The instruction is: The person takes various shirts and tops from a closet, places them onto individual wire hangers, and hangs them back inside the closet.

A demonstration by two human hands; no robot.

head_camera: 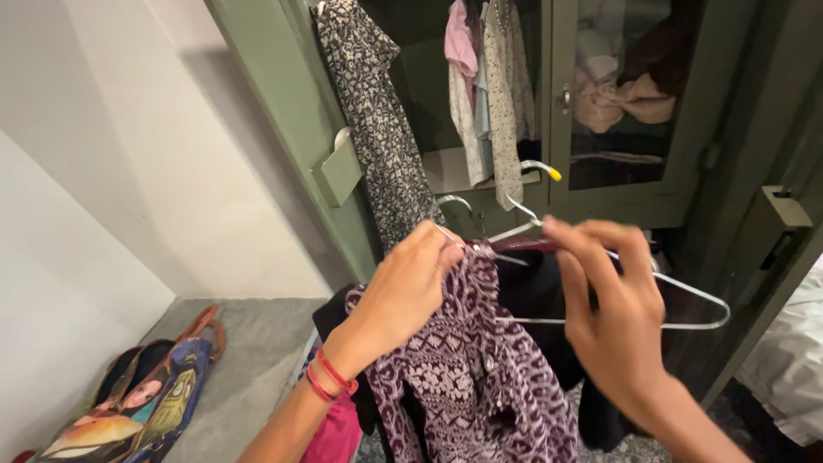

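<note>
Head view, looking down at an open wardrobe: my left hand [403, 287] pinches the shoulder of a purple-and-white patterned fabric blouse [467, 377] against the neck of a thin silver wire hanger [677, 296], fingers closed on cloth and wire together. My right hand [613, 317] is closed on the same hanger near its hook, beside a dark maroon hanger bar [536, 245]. The blouse hangs below both hands, over a dark garment [536, 296]. As I judge it, the light fabric could slide off the sloping wire if either grip loosens, and the two hangers could tangle. Around me, the olive-green metal wardrobe door [287, 103] stands open with a black-and-white printed dress [377, 129] draped over it; pale clothes [484, 94] crowd the rail, and a colourful printed bag [141, 403] lies on the grey floor [249, 343] at left.
</note>
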